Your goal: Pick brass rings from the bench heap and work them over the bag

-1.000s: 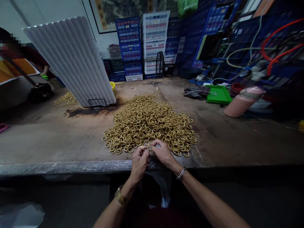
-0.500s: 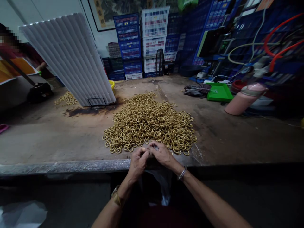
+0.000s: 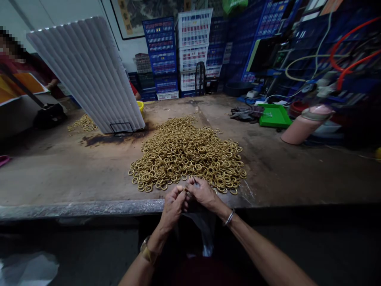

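Observation:
A big heap of brass-coloured rings (image 3: 186, 153) lies on the worn table (image 3: 59, 174) in front of me. My left hand (image 3: 173, 205) and my right hand (image 3: 203, 192) meet fingertip to fingertip at the heap's near edge, pinching a small ring between them. The ring itself is mostly hidden by my fingers. A clear plastic bag (image 3: 204, 234) hangs below the table's metal front edge (image 3: 89, 208), under my hands.
A white corrugated panel (image 3: 86, 71) leans at the back left, with a smaller ring pile (image 3: 81, 124) beside it. A green tray (image 3: 274, 116) and a pink bottle (image 3: 305, 125) lie at the right. Stacked crates (image 3: 178, 55) line the back. Another person (image 3: 18, 59) sits far left.
My hands stayed together at the heap's near edge, shifting only slightly. The view tilted a little. The other person's hand at the far left moved.

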Motion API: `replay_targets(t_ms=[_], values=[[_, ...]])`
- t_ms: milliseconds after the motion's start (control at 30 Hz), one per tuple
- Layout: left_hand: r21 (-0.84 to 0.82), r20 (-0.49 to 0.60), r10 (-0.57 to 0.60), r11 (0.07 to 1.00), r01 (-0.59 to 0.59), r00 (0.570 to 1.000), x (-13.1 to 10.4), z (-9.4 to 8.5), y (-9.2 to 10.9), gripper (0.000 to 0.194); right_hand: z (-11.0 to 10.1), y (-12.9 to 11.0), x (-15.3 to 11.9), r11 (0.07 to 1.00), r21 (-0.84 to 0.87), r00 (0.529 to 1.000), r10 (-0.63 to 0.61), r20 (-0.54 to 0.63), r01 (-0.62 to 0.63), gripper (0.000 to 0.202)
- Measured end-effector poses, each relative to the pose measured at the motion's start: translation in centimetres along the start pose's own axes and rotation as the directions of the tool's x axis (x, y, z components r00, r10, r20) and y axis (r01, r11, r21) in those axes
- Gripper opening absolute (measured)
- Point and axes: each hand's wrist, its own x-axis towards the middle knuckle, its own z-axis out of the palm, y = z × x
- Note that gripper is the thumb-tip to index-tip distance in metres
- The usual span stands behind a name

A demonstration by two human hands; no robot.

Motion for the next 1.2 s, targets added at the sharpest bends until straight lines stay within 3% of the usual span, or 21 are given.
replay_targets(t_ms=[333, 467, 533, 600, 733, 900, 1000, 1067, 1200], values=[[-0.069, 0.03, -0.003, 0.998, 0.005, 1.0, 0.0, -0.1, -0.5, 0.033, 0.2, 0.2, 0.1, 1.0, -0.004, 1.0, 0.029, 0.003, -0.029, 0.021], [-0.076, 0.014, 0.001, 0.997, 0.0, 1.0, -0.1, -0.1, -0.5, 0.034, 0.1, 0.4, 0.1, 0.984, -0.176, 0.997, -0.033, -0.063, 0.022, 0.021], [-0.072, -0.01, 0.008, 0.997, -0.008, 1.0, -0.1, -0.1, -0.3, 0.035, 0.1, 0.5, -0.2, 0.934, -0.346, 0.992, -0.113, -0.061, 0.086, 0.021], [-0.049, -0.027, 0.015, 0.999, -0.017, 1.0, 0.0, 0.0, 0.0, 0.035, 0.1, 0.6, -0.5, 0.841, -0.513, 0.982, -0.187, 0.018, 0.17, 0.018], [0.021, -0.045, 0.069, 0.997, -0.068, 0.997, 0.1, 0.1, 0.1, 0.032, 0.1, 0.5, -1.0, 0.681, -0.691, 0.969, -0.199, 0.145, 0.243, 0.015], [0.042, -0.05, 0.138, 0.99, -0.135, 0.989, -0.3, 0.0, -0.2, 0.029, -0.1, 0.3, -0.8, 0.643, -0.733, 0.975, -0.133, 0.18, 0.223, 0.017], [-0.015, 0.008, 0.145, 0.989, -0.145, 0.989, -0.8, 0.1, 0.0, 0.028, -0.6, 0.5, -0.4, 0.625, -0.761, 0.984, -0.081, 0.156, 0.172, 0.018], [-0.058, 0.038, 0.129, 0.99, -0.127, 0.991, -1.0, 0.2, 0.3, 0.029, -0.9, 0.6, -0.1, 0.63, -0.763, 0.989, -0.097, 0.109, 0.146, 0.017], [-0.123, -0.028, 0.036, 0.992, -0.039, 0.999, -0.6, 0.2, 0.4, 0.032, -1.1, 0.3, 0.2, 0.671, -0.72, 0.979, -0.198, 0.054, 0.176, 0.016]])
